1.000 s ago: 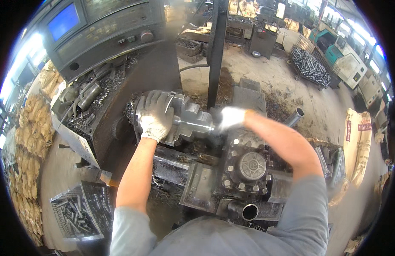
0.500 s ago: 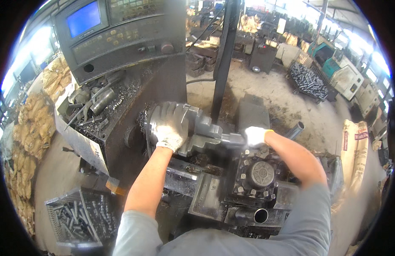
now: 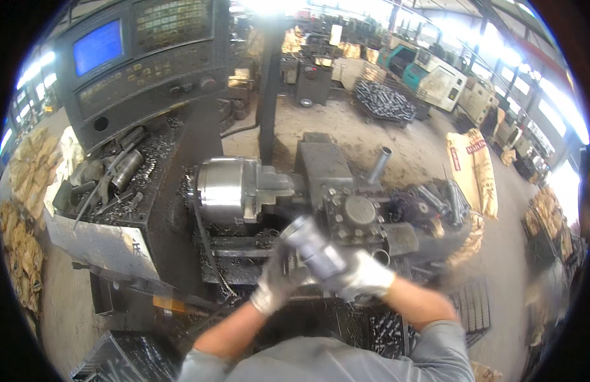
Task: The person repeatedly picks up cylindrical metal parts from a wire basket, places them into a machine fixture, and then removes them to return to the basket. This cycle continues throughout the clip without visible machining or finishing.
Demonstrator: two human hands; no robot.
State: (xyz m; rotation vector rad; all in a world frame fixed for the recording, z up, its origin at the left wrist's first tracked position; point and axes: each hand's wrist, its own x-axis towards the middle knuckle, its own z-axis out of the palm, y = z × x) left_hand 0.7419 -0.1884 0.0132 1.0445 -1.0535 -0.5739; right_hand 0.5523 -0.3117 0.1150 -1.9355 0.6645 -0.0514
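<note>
A grey metal cylinder, smeared by motion, is tilted in front of the lathe between my two white-gloved hands. My right hand is closed round its lower end. Dirty with dark smudges, my left hand lies against its left side; blur hides whether its fingers grip. Beyond them is the shiny lathe chuck, its stepped jaws facing right. No workpiece shows sticking out of the jaws. The tool turret with its round cap stands to the right of the chuck.
A control panel with a blue screen stands at the left, above a ledge of tools and chips. A crate of metal parts is at lower left. An upright tube and paper sacks are at right. A pole rises behind.
My left hand has left the chuck and my right hand the workpiece end at the jaws. Both have come back toward my body, with the metal cylinder between them. The view has turned right.
</note>
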